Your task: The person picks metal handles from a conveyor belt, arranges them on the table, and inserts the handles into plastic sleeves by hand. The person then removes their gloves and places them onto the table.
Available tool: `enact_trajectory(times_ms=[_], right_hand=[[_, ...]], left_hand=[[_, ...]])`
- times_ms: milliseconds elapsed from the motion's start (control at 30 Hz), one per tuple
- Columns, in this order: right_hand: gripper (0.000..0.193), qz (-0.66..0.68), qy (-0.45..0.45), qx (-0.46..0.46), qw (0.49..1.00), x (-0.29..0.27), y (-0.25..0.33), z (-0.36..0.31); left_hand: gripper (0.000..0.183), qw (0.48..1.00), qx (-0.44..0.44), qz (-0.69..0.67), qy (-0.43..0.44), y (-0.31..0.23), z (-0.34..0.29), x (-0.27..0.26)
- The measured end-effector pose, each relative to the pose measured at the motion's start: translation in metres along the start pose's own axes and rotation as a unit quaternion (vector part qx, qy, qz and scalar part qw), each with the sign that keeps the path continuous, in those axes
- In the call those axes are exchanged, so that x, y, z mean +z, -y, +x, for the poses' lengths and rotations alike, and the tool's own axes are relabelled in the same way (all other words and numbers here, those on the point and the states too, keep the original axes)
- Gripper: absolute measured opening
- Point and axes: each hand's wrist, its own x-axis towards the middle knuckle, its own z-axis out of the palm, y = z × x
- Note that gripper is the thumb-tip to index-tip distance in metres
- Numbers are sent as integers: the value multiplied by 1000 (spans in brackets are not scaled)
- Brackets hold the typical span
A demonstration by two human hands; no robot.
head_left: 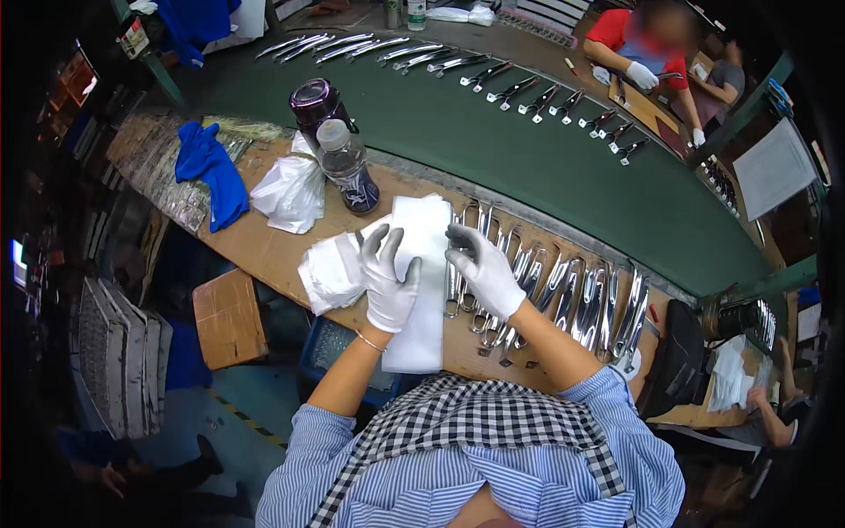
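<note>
My left hand (pixel 389 286), in a white glove with grey fingertips, is over a long white sheet (pixel 421 339) on the bench. Its fingers are spread and it holds nothing I can see. My right hand (pixel 489 277), gloved alike, hovers by the sheet's right edge with thumb and fingers bent but apart. Beneath and beside that hand, shiny metal tools with loop handles, like scissors (pixel 572 295), lie in a row; my right forearm hides some. A pile of smaller white sheets or bags (pixel 326 280) lies just left of my left hand.
Behind the bench (pixel 290 264) runs a green conveyor belt (pixel 493 141) carrying spaced metal tools (pixel 519 91). A clear bottle (pixel 350 172), a purple flask (pixel 315 106), a white plastic bag (pixel 290 194) and a blue cloth (pixel 211 172) stand left. A co-worker (pixel 642 57) works across the belt.
</note>
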Motion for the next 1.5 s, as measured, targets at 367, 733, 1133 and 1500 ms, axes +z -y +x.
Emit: enact_trajectory(times_ms=[367, 733, 1133, 1500], right_hand=[[30, -219, -94, -118, 964, -46, 8, -41], [41, -361, -224, 376, 823, -283, -56, -195], [46, -328, -107, 57, 937, -81, -18, -36], [76, -379, -67, 175, 906, 4, -24, 33]], left_hand=[[72, 555, -265, -704, 356, -85, -5, -11], [18, 967, 72, -114, 215, 7, 83, 22], [31, 923, 243, 46, 295, 25, 132, 123], [32, 896, 306, 111, 301, 19, 119, 126]])
